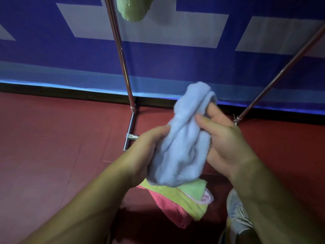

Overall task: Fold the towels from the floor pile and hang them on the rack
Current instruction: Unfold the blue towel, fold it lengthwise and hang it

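1. A light blue towel (181, 143), bunched and not yet flat, is held in the air between both hands.
2. The left hand (140, 152) is closed around the towel's lower left side.
3. The right hand (226, 145) grips its right side, with the thumb (204, 121) pressed on the front.
4. Directly below, a pile of towels (184, 201) in green, yellow and pink is seen on the red floor (52, 147).
5. Behind, the metal rack (130, 120) stands by a blue wall, with a green towel (133, 7) hung at the top.
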A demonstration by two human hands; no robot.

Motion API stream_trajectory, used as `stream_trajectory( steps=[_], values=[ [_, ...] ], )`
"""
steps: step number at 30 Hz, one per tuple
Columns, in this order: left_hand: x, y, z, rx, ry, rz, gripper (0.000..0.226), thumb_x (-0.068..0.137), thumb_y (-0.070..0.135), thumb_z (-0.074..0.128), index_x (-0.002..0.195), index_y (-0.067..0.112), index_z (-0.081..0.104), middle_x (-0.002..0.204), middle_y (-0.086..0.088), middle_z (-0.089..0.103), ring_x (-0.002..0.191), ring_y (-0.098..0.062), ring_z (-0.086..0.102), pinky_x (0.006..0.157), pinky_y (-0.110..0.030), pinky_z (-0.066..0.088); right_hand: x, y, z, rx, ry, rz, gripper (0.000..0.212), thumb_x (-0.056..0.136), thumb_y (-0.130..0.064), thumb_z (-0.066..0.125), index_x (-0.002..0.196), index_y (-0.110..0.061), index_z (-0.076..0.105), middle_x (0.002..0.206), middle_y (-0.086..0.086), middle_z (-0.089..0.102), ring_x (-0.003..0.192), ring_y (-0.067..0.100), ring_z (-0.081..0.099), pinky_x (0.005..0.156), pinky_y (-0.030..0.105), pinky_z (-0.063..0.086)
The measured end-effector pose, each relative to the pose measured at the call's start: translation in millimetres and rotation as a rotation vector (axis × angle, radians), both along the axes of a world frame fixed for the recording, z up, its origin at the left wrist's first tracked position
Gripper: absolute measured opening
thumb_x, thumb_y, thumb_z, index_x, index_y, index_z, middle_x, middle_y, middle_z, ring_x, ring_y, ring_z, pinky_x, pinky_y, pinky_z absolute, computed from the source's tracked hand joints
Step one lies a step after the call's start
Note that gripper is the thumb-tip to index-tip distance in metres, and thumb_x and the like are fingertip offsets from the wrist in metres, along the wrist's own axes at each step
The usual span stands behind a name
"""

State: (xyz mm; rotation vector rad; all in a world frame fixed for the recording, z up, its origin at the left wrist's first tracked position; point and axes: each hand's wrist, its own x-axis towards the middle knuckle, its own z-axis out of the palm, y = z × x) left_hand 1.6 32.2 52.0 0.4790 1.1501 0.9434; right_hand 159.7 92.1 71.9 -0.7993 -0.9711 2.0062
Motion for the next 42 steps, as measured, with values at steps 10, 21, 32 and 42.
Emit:
stream_trajectory(
  steps=[10, 21, 32, 42],
  values=[
    [-16, 12, 11, 0.084, -0.409, 0.101, 0.049, 0.091, 0.027, 0.052, 0.133, 0.0, 0.05, 0.12, -0.022, 0.05, 0.103, -0.034, 0.056, 0.092, -0.042, 0.049, -4, -10, -15, 0.089, -0.534, 0.504, 0.012, 0.069, -0.008, 0.056, 0.061, -0.009, 0.066, 0.062, 0.015, 0.056, 0.058, 0.022, 0.049, 0.056, 0.029, 0.039],
    [-7, 8, 3, 0.351, 0.104, 0.05, 0.052, 0.08, 0.01, 0.059, 0.129, 0.026, 0.058, 0.128, -0.004, 0.067, 0.12, -0.026, 0.062, 0.098, -0.041, 0.048, -10, 6, -10, -0.323, 0.037, -0.076, 0.046, 0.097, -0.031, 0.046, 0.128, 0.0, 0.06, 0.126, 0.02, 0.066, 0.12, 0.028, 0.063, 0.103, 0.041, 0.048],
    [-18, 11, 3, 0.276, 0.02, 0.377, 0.054, 0.077, 0.014, 0.066, 0.13, 0.019, 0.058, 0.118, -0.012, 0.071, 0.104, -0.02, 0.069, 0.089, -0.035, 0.054, -14, 6, -11, 0.145, -0.238, -0.217, 0.024, 0.077, 0.003, 0.067, 0.071, -0.02, 0.072, 0.079, 0.001, 0.071, 0.078, 0.013, 0.065, 0.076, 0.026, 0.053],
    [-17, 10, -5, 0.448, 0.73, 0.306, 0.031, 0.078, 0.021, 0.065, 0.059, 0.003, 0.049, 0.086, -0.005, 0.069, 0.08, -0.01, 0.063, 0.074, -0.034, 0.051, -13, 7, -13, 0.122, -0.328, -0.2, 0.034, 0.078, 0.004, 0.053, 0.082, -0.021, 0.076, 0.084, 0.007, 0.072, 0.081, 0.023, 0.064, 0.077, 0.038, 0.051]
  ],
)
